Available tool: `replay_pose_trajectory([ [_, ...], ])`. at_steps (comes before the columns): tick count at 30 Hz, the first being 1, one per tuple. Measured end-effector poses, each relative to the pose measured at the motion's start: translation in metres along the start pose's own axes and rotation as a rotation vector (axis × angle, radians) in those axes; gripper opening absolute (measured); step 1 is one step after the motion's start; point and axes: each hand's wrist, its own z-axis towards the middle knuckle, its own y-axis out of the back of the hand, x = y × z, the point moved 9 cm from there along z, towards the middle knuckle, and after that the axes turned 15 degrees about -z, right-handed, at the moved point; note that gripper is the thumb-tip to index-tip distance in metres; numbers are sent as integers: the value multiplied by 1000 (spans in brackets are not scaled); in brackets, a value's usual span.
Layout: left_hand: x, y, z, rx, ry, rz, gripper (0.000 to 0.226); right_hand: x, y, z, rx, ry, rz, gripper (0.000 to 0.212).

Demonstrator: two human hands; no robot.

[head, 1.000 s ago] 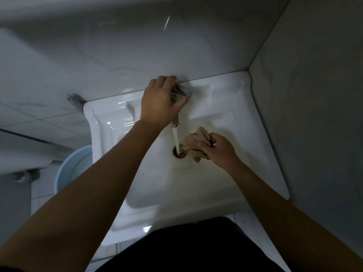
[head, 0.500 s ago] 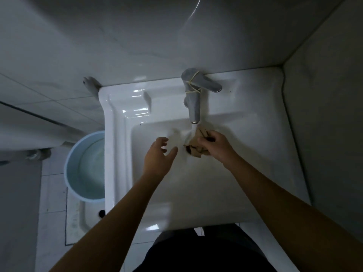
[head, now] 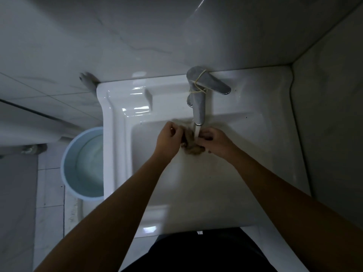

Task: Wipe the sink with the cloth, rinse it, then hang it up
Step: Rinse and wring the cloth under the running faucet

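Note:
A white square sink [head: 261, 154] is fixed in the wall corner. Its chrome faucet [head: 198, 101], with a rubber band round the handle, runs a stream of water. Under that stream a crumpled brown cloth [head: 191, 143] is bunched between both hands over the basin. My left hand [head: 170, 140] grips the cloth's left side with curled fingers. My right hand [head: 215, 142] grips its right side. The drain is hidden beneath the cloth and hands.
A light blue bucket [head: 72, 163] holding water stands on the floor left of the sink. Grey tiled walls close in behind and on the right. A pipe fitting [head: 87, 78] juts from the wall at the sink's back left corner.
My left hand left the faucet handle, came down into the basin and took hold of the cloth beside my right hand. The cloth now sits under the running water.

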Motion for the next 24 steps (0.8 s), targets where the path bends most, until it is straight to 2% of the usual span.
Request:
replay_pose_trajectory([
  [1, -7, 3, 2, -10, -7, -20, 16, 1, 1, 1, -16, 24, -53, 47],
  [2, -13, 4, 3, -5, -12, -21, 16, 2, 0, 3, -24, 54, -119, 46],
  [5, -28, 2, 2, 61, -37, -7, 16, 20, -4, -3, -16, 138, -271, 22],
  [8, -44, 1, 1, 136, -126, 124, 18, 30, -1, -7, -32, 182, -352, 35],
  [12, -48, 29, 13, 63, -94, 265, 24, 17, 25, -1, -97, 121, -215, 32],
  [15, -36, 24, 14, 249, 6, 394, 30, 9, 39, 0, -103, 72, -110, 37],
  [17, -27, 14, 11, 399, -25, 675, 32, 9, 35, 0, -48, 61, -79, 36],
  [19, -19, 16, 11, 417, -7, 832, 27, 5, 26, 3, 18, 29, -138, 36],
  [20, -14, 19, 12, 414, 35, 805, 28, 2, 20, 5, 65, 15, -174, 36],
  [24, 2, 35, 18, 315, 178, 375, 18, -3, 4, 2, 302, 37, -363, 34],
])
